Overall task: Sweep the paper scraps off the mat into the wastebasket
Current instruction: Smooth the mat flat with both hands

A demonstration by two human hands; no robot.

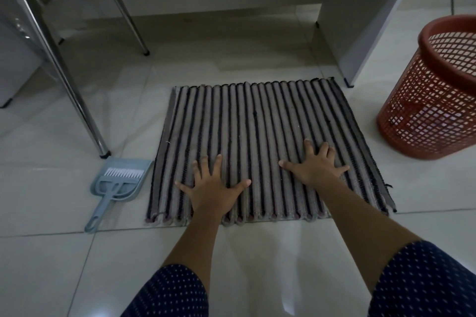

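Left hand and right hand flat near mat front edge, fingers splayed, holding nothing

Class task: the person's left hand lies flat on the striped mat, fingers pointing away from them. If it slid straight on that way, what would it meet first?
The left hand would cross only bare mat to its far edge, then open floor tile. Nothing stands in that line; the desk's shadowed underside probably lies farther on.
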